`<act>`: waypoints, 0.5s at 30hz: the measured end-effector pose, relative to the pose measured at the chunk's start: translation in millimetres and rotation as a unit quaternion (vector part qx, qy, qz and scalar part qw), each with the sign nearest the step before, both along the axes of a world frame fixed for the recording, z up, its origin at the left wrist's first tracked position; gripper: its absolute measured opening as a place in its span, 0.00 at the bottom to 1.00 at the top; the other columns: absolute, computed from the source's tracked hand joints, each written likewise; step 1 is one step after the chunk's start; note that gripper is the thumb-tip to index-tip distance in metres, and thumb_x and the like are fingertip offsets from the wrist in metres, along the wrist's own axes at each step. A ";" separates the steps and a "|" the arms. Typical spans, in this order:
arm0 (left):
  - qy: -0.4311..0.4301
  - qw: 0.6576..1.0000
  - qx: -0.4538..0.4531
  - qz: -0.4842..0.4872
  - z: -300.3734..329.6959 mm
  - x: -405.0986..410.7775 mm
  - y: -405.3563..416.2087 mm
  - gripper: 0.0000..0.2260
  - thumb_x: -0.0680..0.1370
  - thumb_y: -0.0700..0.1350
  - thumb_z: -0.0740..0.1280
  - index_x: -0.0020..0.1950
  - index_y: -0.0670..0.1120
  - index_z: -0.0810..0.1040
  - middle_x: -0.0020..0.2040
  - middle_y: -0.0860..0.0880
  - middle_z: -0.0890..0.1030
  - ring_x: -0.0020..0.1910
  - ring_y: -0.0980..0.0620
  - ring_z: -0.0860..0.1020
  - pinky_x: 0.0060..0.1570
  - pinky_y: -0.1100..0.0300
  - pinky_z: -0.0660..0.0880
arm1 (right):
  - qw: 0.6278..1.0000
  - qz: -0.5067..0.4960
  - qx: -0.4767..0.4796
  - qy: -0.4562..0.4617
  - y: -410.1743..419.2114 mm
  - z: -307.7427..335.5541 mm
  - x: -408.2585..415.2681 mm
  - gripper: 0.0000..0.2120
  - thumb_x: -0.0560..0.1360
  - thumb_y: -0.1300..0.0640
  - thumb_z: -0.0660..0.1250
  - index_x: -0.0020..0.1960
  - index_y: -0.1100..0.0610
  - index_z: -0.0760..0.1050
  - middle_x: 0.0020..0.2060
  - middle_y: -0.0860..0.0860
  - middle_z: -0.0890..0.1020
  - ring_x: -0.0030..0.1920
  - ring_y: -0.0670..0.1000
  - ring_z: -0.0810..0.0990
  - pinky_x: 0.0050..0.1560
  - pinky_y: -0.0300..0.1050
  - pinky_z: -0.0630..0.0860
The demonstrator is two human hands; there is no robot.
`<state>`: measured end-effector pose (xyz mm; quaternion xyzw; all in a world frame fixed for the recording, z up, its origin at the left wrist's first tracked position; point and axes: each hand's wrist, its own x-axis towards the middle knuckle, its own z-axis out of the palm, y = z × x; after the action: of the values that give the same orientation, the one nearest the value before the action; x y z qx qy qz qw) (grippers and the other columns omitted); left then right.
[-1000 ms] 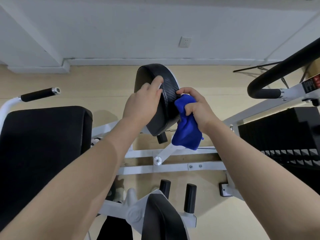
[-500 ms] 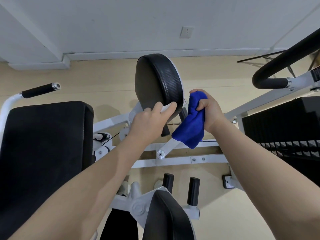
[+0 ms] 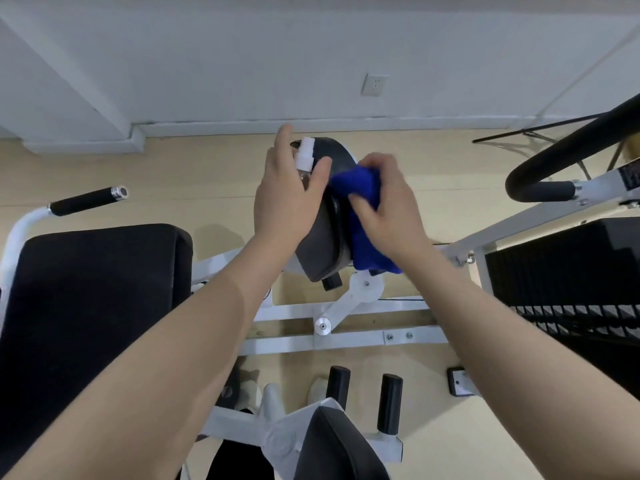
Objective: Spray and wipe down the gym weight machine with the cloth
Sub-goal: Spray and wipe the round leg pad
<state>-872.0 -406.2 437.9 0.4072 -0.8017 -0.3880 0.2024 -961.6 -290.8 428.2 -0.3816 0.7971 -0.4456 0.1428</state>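
- Pale wooden flooring and a white wall with a socket (image 3: 374,84) are lying beyond the white-framed weight machine (image 3: 346,308) I am leaning over.
- My left hand (image 3: 284,199) is now holding a small spray bottle (image 3: 304,161) up against the round black pad (image 3: 323,237); half a second ago that hand was cupping the pad's lower rim with no bottle showing.
- My left grip is wrapped round the bottle, forefinger lifted above the white nozzle.
- My right hand (image 3: 388,209) is pressing the blue cloth (image 3: 363,220) onto the pad's right edge, higher than it was hanging a moment ago; that grip is clamped on the cloth.
- Judging by this, I am switching from steadying the pad to spraying it, with the wipe ready to follow.
- Other padding, like the big black seat (image 3: 86,299) on my left, is probably waiting its turn.
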 end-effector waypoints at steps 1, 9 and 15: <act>-0.016 1.000 -0.009 -0.005 -4.2 -4.5 -1.7 0.25 0.78 0.51 0.63 0.72 0.47 0.62 0.64 0.48 0.72 0.58 0.49 0.73 0.46 0.63 0.65 | 0.996 0.017 0.019 0.085 0.8 -6.0 7.2 0.16 0.73 0.63 0.64 0.60 0.57 0.70 0.53 0.52 0.76 0.49 0.53 0.75 0.49 0.41 0.69; -0.059 0.994 -0.060 -0.065 -23.0 -9.6 -14.8 0.16 0.79 0.49 0.60 0.66 0.47 0.71 0.70 0.52 0.68 0.59 0.49 0.73 0.47 0.59 0.69 | 0.986 -0.093 0.074 0.117 -49.0 -0.2 -14.6 0.17 0.75 0.60 0.60 0.63 0.52 0.74 0.53 0.53 0.75 0.47 0.55 0.76 0.42 0.46 0.72; -0.066 0.996 -0.043 -0.041 -24.8 -12.7 -6.1 0.15 0.79 0.49 0.61 0.64 0.46 0.71 0.72 0.53 0.65 0.53 0.47 0.75 0.41 0.59 0.67 | 0.976 0.019 0.078 0.203 -1.2 -19.8 -2.1 0.18 0.72 0.54 0.57 0.61 0.50 0.70 0.45 0.57 0.75 0.34 0.59 0.75 0.31 0.42 0.70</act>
<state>-884.7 -412.4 413.2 0.3894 -0.8451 -0.3340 0.1503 -963.7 -292.0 408.4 -0.4665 0.8347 -0.2923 0.0161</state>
